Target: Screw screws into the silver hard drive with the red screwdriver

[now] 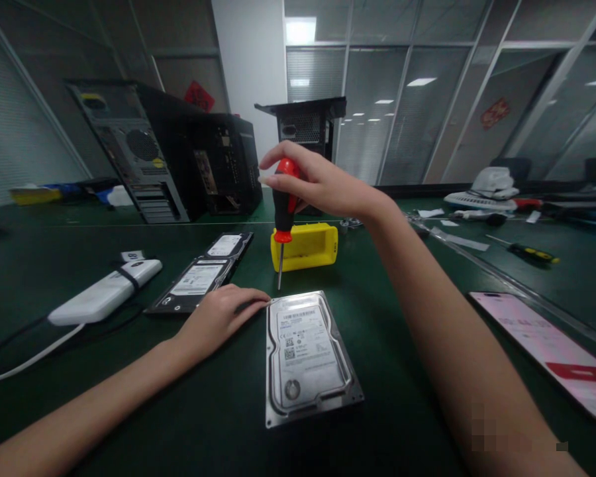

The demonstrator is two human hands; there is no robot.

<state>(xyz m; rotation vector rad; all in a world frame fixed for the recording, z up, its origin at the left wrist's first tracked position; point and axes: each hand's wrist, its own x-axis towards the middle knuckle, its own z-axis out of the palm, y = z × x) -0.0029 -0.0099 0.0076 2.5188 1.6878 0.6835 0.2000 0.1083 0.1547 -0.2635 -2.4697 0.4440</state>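
A silver hard drive (306,358) with a white label lies flat on the dark green table. My right hand (310,175) grips a red and black screwdriver (284,205) from above, its shaft pointing down near the drive's top left corner. Whether the tip touches anything is not clear. My left hand (231,308) reaches in from the left, its fingers together at that same corner; anything between the fingertips is too small to tell. Just behind the screwdriver is a yellow bin (310,248) with its opening facing me.
Two more drives (196,278) lie behind my left hand, beside a white power strip (104,291) with cables. Computer cases (163,152) stand at the back. To the right are a phone (546,344), a metal strip (501,268) and another screwdriver (531,254).
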